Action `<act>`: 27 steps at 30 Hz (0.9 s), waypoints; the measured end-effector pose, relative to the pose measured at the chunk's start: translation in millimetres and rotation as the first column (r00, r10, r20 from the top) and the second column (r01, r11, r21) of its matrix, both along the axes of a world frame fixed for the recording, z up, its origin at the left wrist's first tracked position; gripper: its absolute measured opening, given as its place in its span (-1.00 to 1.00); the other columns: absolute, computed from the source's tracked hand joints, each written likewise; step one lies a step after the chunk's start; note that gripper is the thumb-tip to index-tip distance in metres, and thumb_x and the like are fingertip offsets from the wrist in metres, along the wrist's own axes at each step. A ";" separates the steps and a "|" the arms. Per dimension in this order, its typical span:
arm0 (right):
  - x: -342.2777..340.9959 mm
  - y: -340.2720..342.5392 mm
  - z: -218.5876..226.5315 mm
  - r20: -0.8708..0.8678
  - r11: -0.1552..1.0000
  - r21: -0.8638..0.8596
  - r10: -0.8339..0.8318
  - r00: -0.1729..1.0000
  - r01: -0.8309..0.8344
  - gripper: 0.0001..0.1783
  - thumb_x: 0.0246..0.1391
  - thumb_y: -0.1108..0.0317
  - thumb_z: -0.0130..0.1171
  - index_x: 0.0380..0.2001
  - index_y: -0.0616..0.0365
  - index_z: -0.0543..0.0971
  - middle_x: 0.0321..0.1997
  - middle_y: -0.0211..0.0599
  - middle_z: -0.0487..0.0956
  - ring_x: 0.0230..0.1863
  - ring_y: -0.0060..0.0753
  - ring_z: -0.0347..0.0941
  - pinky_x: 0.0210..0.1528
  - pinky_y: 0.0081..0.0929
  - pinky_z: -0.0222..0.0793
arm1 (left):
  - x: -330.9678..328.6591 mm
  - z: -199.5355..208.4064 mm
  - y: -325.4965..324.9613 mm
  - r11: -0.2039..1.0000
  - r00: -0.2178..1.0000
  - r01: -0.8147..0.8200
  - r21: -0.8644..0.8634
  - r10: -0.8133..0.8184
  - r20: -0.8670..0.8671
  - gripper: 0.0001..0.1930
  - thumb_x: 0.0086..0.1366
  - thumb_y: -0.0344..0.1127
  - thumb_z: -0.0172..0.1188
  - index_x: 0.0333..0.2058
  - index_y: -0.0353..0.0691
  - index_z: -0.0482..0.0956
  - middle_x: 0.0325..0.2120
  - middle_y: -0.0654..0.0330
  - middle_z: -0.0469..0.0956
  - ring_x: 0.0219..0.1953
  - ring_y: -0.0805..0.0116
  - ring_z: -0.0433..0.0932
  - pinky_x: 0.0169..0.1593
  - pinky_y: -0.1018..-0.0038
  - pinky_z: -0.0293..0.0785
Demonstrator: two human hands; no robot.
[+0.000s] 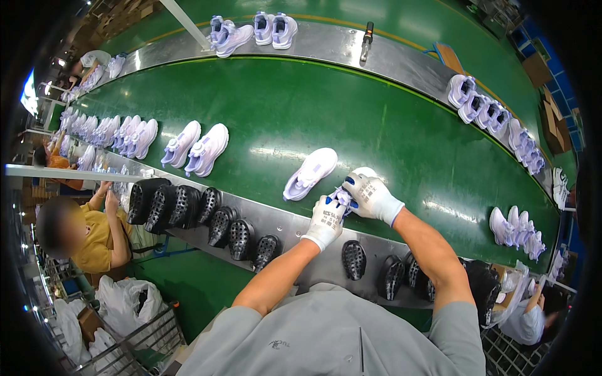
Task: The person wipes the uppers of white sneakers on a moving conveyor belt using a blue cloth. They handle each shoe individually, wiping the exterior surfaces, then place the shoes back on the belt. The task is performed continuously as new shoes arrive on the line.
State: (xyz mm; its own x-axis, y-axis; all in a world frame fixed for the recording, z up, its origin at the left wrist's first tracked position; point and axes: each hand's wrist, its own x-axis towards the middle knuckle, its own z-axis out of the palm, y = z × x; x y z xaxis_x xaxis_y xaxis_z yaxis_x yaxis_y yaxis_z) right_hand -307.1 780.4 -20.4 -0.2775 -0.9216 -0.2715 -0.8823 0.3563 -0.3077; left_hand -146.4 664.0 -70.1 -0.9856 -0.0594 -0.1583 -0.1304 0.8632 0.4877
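My left hand (326, 221) and my right hand (375, 197) wear white gloves with blue fingertips. Both are closed around a white and lavender sneaker (342, 196) at the near edge of the green conveyor belt. The left fingers grip its heel and collar side, while the right hand covers much of its upper. Its pale toe (364, 171) shows beyond the right fingers. A matching sneaker (311, 173) lies on the belt just to the left, apart from my hands. Below them, a black perforated shoe form (354, 260) rests on the metal ledge (316, 266).
More black shoe forms (241, 238) line the ledge on both sides. Sneakers (207, 150) stand on the belt at left and right. A tool with a black handle (367, 41) lies on the far rail. Co-workers sit left, in a yellow shirt (100, 241), and at lower right.
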 end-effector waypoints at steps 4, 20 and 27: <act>-8.0 -19.7 8.7 0.025 0.995 0.097 0.021 0.999 -0.024 -0.49 -0.01 0.06 0.35 -0.02 0.08 0.60 0.08 -0.10 0.56 0.06 -0.06 0.57 0.16 -0.18 0.45 | 5.6 -11.2 -0.5 1.000 1.000 -0.004 0.004 0.004 -0.024 -0.72 0.07 -0.37 0.37 -0.18 -0.07 0.69 -0.09 0.18 0.58 0.01 -0.04 0.41 0.09 0.02 0.42; 69.0 42.9 -9.0 0.072 0.934 -0.003 -0.357 0.932 0.358 -0.19 -0.05 0.36 0.27 0.35 0.14 0.37 0.42 -0.03 0.35 0.44 0.02 0.26 0.40 -0.06 0.26 | -8.8 -4.1 11.9 0.938 0.899 -0.345 -0.007 0.333 0.286 -0.69 0.34 -0.07 0.12 -0.18 -0.06 0.76 0.01 0.15 0.63 0.12 0.03 0.48 0.27 0.13 0.30; 65.8 41.2 -28.2 0.464 0.719 -0.141 -0.559 0.687 0.681 -0.29 0.07 0.31 0.27 0.33 0.17 0.43 0.33 0.09 0.45 0.36 0.12 0.33 0.42 -0.11 0.26 | -4.7 -39.0 -2.5 0.979 0.950 -0.201 0.030 0.187 0.251 -0.68 0.38 -0.07 0.08 -0.15 -0.08 0.73 0.01 0.11 0.62 0.11 0.13 0.50 0.30 0.14 0.22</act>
State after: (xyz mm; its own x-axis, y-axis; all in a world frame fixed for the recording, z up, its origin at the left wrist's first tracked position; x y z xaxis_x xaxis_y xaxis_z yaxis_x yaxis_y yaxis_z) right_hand -241.3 821.7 -48.5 -0.7487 -0.6196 -0.2358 -0.2854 0.6222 -0.7290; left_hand -151.1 661.6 -109.2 -0.8862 -0.2300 -0.4023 -0.4141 0.7826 0.4647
